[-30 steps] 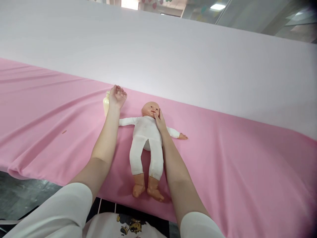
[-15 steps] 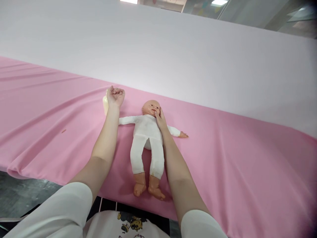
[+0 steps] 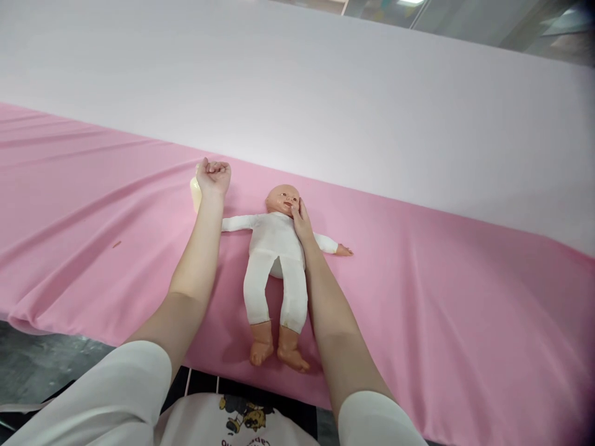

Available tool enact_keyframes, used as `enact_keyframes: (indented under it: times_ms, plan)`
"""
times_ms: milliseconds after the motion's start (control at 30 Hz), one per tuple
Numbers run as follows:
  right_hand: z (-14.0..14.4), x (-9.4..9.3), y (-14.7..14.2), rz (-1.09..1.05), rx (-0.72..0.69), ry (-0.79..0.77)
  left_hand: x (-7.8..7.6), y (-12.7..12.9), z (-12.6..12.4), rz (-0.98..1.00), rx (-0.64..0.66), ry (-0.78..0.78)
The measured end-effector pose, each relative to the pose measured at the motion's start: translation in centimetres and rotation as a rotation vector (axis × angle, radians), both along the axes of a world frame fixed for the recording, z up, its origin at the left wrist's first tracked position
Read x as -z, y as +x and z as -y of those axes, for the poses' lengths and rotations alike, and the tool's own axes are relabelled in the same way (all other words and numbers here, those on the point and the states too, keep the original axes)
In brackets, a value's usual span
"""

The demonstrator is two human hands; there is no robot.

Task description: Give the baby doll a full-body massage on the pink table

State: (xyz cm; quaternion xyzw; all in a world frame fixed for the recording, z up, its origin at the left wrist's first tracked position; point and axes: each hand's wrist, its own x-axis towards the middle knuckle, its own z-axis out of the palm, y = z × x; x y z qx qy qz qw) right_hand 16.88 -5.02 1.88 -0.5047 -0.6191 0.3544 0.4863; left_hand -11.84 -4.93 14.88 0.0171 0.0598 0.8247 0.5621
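Pink cloth beneath the doll — white panel behind, grey floor below.

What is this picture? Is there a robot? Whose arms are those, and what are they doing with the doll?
There's no robot here. These are a person's own two bare arms, seen from a camera worn on that person's head, looking forward and down. That's why the arms reach in from the bottom.

A doll in white lies face up on a pink cloth. The right hand rests against the doll's cheek, with the thumb near its mouth. The left hand has its fingers curled in. Behind it, partly hidden, is a pale yellow bottle; I can't tell whether they touch. A small brownish bit lies on the cloth too.
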Motion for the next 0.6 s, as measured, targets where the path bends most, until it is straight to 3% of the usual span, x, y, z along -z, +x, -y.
enact_keyframes:
  times_ms: [333, 500, 600]
  plan:
    - [0.0, 0.1, -0.1, -0.07, 0.008, -0.044, 0.4, 0.4, -0.3, -0.081, -0.047, -0.048]
    - [-0.2, -0.1, -0.2, -0.031, -0.01, -0.075, -0.9, 1.4, 0.6, -0.129, 0.004, -0.119]
    - [-0.6, -0.8, -0.1, 0.012, 0.042, -0.103, -2.0, 3.2, 1.8, -0.179, 0.068, -0.078]
